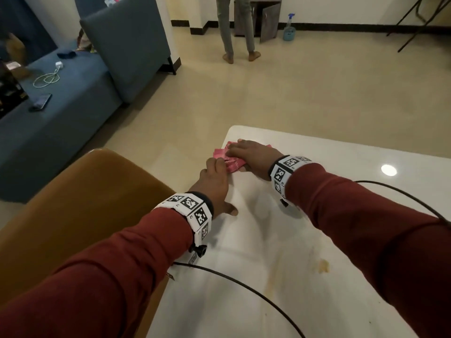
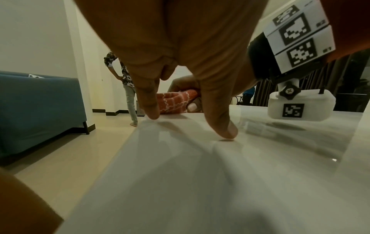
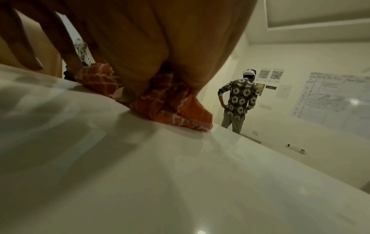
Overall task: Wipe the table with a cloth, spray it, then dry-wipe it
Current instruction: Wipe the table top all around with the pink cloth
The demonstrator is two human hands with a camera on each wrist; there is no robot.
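A red patterned cloth point(image 1: 231, 163) lies bunched near the far left corner of the glossy white table point(image 1: 268, 240). My right hand point(image 1: 251, 154) lies on top of the cloth and grips it, with the thumb tucked against its side point(image 2: 193, 107). The cloth point(image 3: 170, 109) bulges out under the right palm. My left hand point(image 1: 216, 176) is just to the left of the cloth, its straight fingers point(image 2: 150, 102) reaching down onto the tabletop at the cloth's point(image 2: 174, 102) edge. A yellowish stain point(image 1: 323, 265) marks the table nearer to me. A blue spray bottle point(image 1: 289, 28) stands on the floor by the far wall.
An ochre chair point(image 1: 85, 203) stands against the table's left edge, with a blue sofa point(image 1: 61, 123) beyond it. Black cables point(image 1: 244, 284) from the wrist cameras trail over the tabletop. A person point(image 1: 236, 28) stands on the tiled floor at the far side of the room.
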